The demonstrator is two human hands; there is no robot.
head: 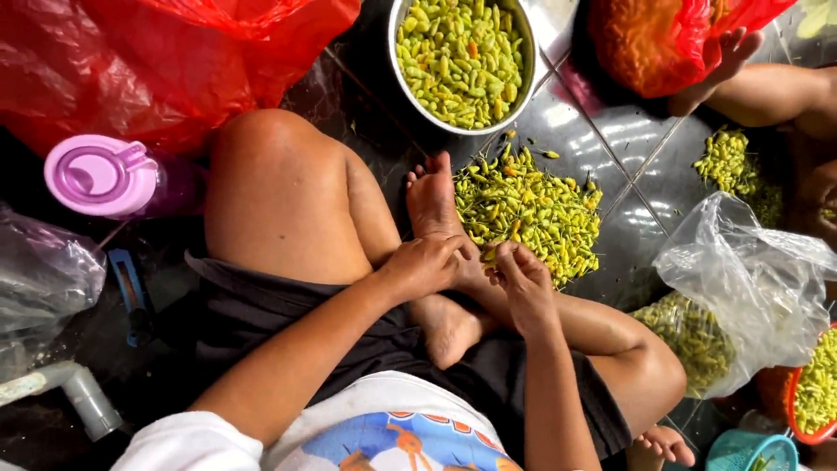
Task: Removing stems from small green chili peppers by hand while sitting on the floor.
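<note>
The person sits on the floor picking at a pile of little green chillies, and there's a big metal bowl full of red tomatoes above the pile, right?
Not quite. The head view shows the metal bowl holds small green-yellow chillies, not red tomatoes. The rest fits: the person sits on the floor, with the left hand and right hand at the near edge of the chilli pile.

Left of the steel bowl (pixel 462 65) lies a crumpled red plastic bag (pixel 157 61); right of it another red bag (pixel 671 39); lower right, a clear bag (pixel 750 288), seemingly holding chillies.
</note>
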